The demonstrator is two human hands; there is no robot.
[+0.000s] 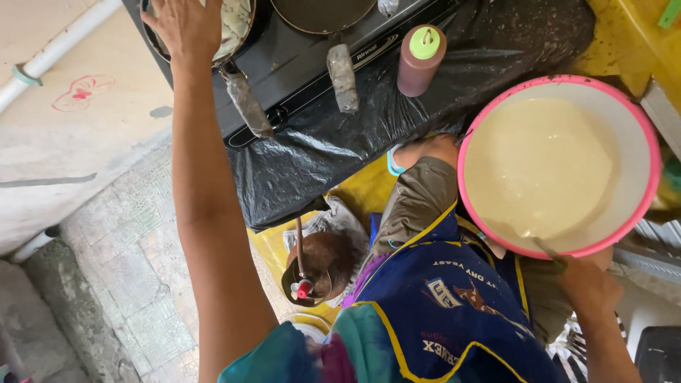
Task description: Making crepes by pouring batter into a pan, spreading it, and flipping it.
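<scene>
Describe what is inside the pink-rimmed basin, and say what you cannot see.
The pink-rimmed basin holds pale, creamy batter filling most of it. A utensil handle dips in at the near edge, by the right hand. The utensil's working end and the basin's bottom are covered by batter.

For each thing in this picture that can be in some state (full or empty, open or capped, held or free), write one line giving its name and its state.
Basin: nearly full of pale batter.
Squeeze bottle: upright, green cap on.
Left pan: on the stove, batter in it.
Second pan: on the stove, looks empty.
Left hand: spread over the left pan.
Right hand: gripping a handle at the basin's rim.
</scene>
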